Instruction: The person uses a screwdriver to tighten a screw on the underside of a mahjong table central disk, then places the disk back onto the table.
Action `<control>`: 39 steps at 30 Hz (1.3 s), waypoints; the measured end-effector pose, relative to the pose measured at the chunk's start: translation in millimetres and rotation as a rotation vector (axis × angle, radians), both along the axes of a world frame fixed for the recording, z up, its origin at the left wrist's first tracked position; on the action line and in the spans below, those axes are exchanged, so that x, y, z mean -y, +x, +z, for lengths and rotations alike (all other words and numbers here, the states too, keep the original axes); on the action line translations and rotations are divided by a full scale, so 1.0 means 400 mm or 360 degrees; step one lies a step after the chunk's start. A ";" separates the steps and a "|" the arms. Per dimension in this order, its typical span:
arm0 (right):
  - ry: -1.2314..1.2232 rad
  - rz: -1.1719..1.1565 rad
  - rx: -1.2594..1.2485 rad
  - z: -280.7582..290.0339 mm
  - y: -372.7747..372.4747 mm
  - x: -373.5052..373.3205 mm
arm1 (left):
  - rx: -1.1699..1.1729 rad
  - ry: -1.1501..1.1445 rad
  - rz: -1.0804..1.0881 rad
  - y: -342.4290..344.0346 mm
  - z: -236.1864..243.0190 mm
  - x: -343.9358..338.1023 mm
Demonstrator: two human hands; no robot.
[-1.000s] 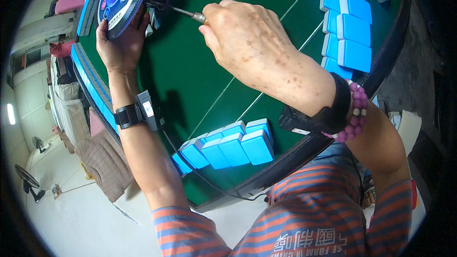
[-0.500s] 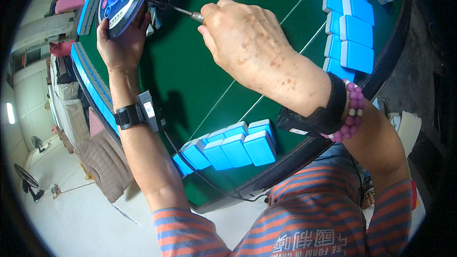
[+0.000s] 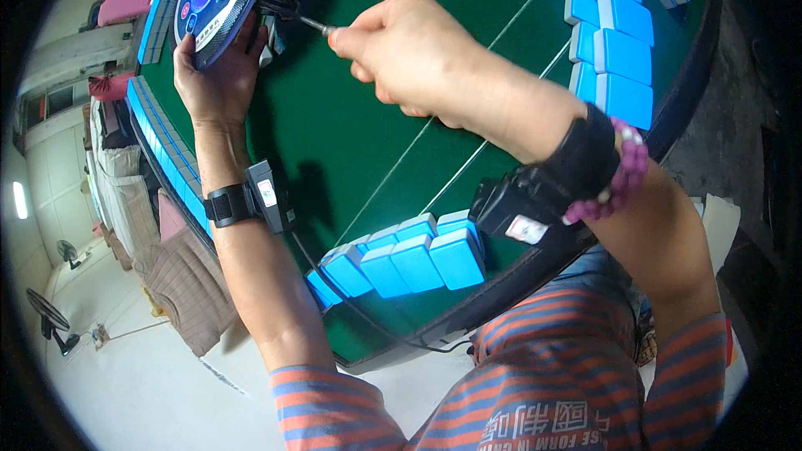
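Over the far left part of a green tabletop (image 3: 359, 150), the person's left hand (image 3: 215, 83) grips the lower rim of a round control panel (image 3: 219, 0), partly open around it, thumb on the front and fingers behind. The panel stands tilted up near the tabletop's left edge, its dark face lit blue and purple, and its top is cut off by the view. Dark parts (image 3: 282, 5) show at its back. The right hand (image 3: 409, 54) is closed round a thin metal-shafted tool (image 3: 314, 26), its handle mostly hidden in the fingers; the shaft points left to those parts, but whether the tip touches them cannot be told. Blue-and-white tiles (image 3: 418, 259) stand stacked along the near edge, close to the near left corner, and further stacked tiles (image 3: 622, 42) run along the right edge. A long double row of tiles (image 3: 171, 159) follows the left edge. Both wrists wear black straps, the left one (image 3: 227, 205) carrying a small box; a purple beaded bracelet (image 3: 620, 179) circles the right forearm. A dark cable (image 3: 359, 313) crosses the near left corner.
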State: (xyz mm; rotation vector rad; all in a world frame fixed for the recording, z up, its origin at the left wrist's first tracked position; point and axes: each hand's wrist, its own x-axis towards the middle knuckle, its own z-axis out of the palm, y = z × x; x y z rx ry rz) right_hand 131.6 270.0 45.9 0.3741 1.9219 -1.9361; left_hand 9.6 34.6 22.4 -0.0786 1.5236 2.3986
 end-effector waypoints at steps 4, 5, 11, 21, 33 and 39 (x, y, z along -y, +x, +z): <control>-0.1160 -0.0133 0.0392 -0.022 -0.005 -0.006 | 0.0004 0.0025 0.0019 0.000 0.001 -0.007; -0.1226 -0.0136 0.0400 -0.026 0.000 -0.002 | 0.0005 0.0031 0.0034 0.000 0.003 -0.013; 0.0848 -0.0141 -0.0980 -0.070 0.006 0.041 | -0.0043 0.0026 0.0011 0.000 0.004 -0.005; 0.1335 0.0054 -0.1269 -0.057 0.011 0.007 | 0.0022 0.0054 -0.0047 -0.009 -0.005 0.013; -0.0120 0.0114 0.0071 -0.020 -0.041 -0.002 | -0.0021 -0.0084 0.0089 -0.001 -0.001 0.001; 0.1794 0.0193 -0.1272 -0.033 0.010 0.038 | 0.0005 0.0027 0.0011 -0.003 -0.008 0.010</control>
